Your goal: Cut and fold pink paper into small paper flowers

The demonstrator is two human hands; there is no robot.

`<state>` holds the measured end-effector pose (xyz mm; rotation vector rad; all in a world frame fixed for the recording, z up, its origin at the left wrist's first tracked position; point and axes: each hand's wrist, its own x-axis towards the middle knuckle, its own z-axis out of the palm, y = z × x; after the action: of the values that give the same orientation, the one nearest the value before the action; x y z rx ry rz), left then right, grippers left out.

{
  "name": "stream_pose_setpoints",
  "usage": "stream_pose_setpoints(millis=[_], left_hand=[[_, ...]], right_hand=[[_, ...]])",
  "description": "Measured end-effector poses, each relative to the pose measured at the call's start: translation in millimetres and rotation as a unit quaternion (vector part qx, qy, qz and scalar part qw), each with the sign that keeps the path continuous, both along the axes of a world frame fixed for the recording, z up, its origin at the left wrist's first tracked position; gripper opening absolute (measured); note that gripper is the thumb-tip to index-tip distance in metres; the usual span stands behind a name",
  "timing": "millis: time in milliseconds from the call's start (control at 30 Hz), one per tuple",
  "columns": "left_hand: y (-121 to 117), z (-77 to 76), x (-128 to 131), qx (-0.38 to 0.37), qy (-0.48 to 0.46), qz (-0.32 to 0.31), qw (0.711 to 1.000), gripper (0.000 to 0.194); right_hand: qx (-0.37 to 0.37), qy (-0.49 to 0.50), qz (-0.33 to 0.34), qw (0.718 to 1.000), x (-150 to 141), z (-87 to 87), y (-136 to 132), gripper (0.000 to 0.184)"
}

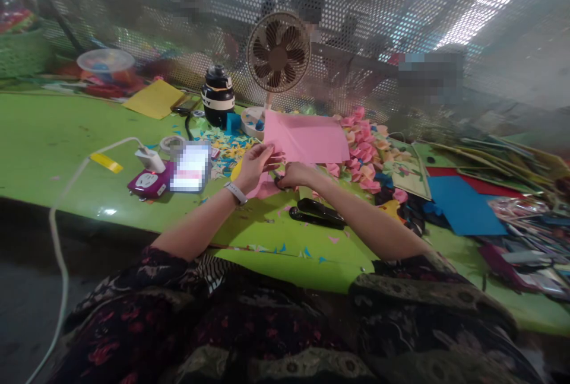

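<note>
A pink sheet of paper (312, 139) is held up over the green table, tilted toward me. My left hand (255, 165), with a pale band on its wrist, pinches the sheet at its lower left edge. Just below the sheet, my right hand (297, 176) is closed around dark-handled scissors (278, 181), whose blades are mostly hidden. Another piece of pink paper (266, 188) shows beneath my hands. A black stapler (317, 213) lies in front of my right forearm. Cut pink paper petals (363, 152) are heaped to the right of the sheet.
Behind the scraps (231, 149) stand a black bottle (218, 96) and a fan (278, 54). On the left are a lit phone (191, 167), a purple power strip (151, 182) with a white cable, and yellow paper (155, 99). Blue paper (465, 206) lies right.
</note>
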<state>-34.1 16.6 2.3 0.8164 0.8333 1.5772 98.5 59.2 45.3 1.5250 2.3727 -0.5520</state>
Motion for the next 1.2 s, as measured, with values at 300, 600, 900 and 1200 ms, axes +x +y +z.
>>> stream_pose_setpoints(millis=[300, 600, 900, 1200], left_hand=[[-6, 8.5, 4, 0.014, 0.062, 0.017, 0.998, 0.021], [-19, 1.3, 24, 0.065, 0.119, -0.010, 0.991, 0.034], [-36, -2.6, 37, 0.086, 0.181, -0.041, 0.979, 0.041], [-39, 2.1, 38, 0.023, 0.112, -0.101, 0.988, 0.040]], right_hand=[[-0.055, 0.222, -0.112, 0.967, 50, 3.4, 2, 0.018], [-0.062, 0.643, -0.239, 0.725, 84, -15.4, -19, 0.063], [-0.011, 0.679, -0.123, 0.724, 71, -18.4, -37, 0.107], [0.004, 0.677, -0.121, 0.726, 75, -13.9, -50, 0.119]])
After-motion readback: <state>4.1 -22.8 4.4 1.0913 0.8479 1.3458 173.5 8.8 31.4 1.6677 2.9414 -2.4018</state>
